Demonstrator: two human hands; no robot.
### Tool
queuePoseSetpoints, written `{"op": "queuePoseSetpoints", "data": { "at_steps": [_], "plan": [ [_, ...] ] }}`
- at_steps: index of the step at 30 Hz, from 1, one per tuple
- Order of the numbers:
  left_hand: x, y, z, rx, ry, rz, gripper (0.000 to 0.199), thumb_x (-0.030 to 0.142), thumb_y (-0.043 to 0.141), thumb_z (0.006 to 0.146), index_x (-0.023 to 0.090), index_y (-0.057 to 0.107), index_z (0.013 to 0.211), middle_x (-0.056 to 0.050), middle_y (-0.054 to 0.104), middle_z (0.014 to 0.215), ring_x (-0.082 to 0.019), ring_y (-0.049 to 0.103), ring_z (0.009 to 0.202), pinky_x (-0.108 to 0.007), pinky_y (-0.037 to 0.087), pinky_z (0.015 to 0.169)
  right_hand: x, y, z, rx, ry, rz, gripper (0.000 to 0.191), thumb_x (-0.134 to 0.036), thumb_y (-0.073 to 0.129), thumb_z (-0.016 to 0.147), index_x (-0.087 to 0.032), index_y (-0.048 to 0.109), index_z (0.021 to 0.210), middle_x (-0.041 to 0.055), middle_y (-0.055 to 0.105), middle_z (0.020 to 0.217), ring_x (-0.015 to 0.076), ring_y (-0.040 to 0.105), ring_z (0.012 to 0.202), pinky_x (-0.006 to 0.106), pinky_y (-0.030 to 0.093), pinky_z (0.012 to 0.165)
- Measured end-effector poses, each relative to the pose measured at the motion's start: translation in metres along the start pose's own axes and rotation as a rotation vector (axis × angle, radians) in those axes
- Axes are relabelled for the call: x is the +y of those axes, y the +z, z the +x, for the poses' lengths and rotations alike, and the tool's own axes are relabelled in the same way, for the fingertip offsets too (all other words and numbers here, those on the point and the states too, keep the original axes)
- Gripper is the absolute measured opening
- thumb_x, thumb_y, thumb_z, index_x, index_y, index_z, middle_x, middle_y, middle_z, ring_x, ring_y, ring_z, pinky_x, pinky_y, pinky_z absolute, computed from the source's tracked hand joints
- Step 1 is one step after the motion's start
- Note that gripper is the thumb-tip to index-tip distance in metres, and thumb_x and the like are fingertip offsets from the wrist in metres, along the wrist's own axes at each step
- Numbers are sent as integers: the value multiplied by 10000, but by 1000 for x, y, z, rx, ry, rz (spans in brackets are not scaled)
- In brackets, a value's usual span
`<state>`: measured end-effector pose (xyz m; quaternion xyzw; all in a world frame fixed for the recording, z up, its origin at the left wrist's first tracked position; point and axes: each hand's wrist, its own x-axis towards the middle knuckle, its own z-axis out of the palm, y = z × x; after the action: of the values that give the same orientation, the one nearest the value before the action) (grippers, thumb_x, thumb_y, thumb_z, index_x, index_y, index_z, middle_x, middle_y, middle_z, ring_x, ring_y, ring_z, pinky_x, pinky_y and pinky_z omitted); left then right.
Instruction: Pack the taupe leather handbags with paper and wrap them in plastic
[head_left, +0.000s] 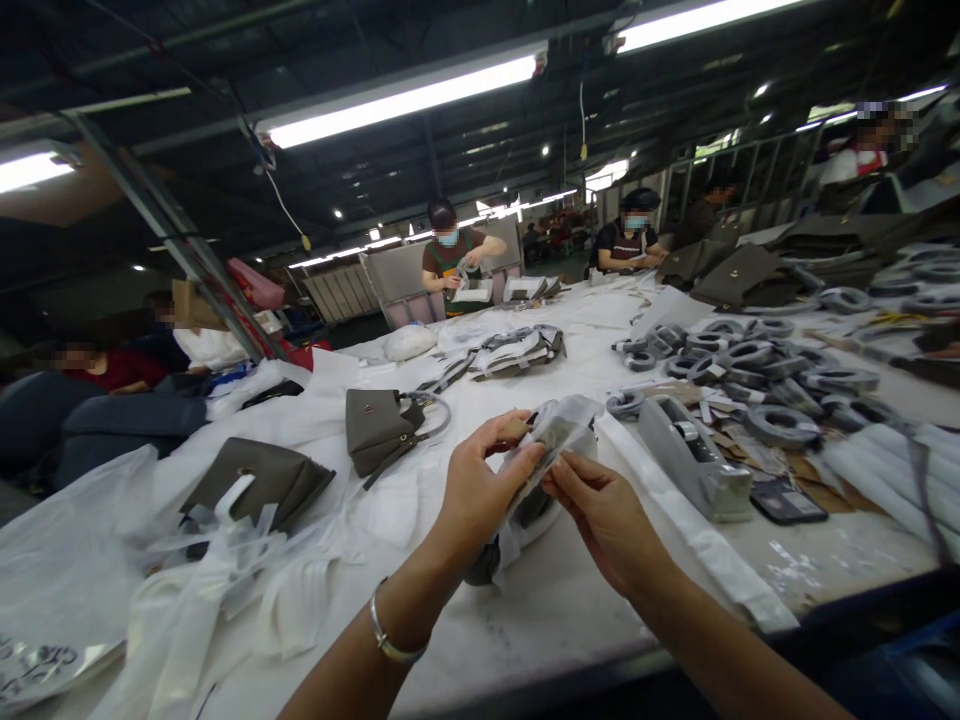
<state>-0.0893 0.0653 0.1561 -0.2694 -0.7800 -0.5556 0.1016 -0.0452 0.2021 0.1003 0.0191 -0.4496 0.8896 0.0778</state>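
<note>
A dark item partly wrapped in thin translucent white sheet (pixel 574 415) is between my two hands, above the near part of the table. My left hand (pixel 484 470) has its thumb and fingers closed around the wrapped item from the left. On the right, my right hand (pixel 604 510) pinches the wrapping's edge between thumb and fingers. A small dark grey-green handbag (pixel 379 430) with a wrapped ring handle stands just left of my hands. Farther left lies another dark bag (pixel 255 480) with white strips over it.
Right of my hands are a grey tape dispenser (pixel 686 460), a black phone (pixel 787 502) and several wrapped rings (pixel 780 425). Plastic sheeting (pixel 67 560) covers the left side. Two masked people (pixel 454 255) work across the table (pixel 525 630).
</note>
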Motion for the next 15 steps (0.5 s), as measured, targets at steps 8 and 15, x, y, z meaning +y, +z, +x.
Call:
{"op": "queuePoseSetpoints", "data": {
  "at_steps": [8,15],
  "plan": [
    [-1,8,-10,143,173,226,269,180,720,825,299,709,1065,37,712,1023,-171,635,981,-297,477,906,13,3,2,32,-155,-159,287,-447,725,823,-208,736,981,50,690,949,164,605,821,290,532,773],
    [-1,10,-12,152,174,240,292,175,727,816,311,700,1072,36,708,1047,-181,633,987,-320,478,911,12,2,1,30,-165,-181,273,-457,733,809,-200,725,903,51,694,897,188,633,829,313,540,793]
  ]
}}
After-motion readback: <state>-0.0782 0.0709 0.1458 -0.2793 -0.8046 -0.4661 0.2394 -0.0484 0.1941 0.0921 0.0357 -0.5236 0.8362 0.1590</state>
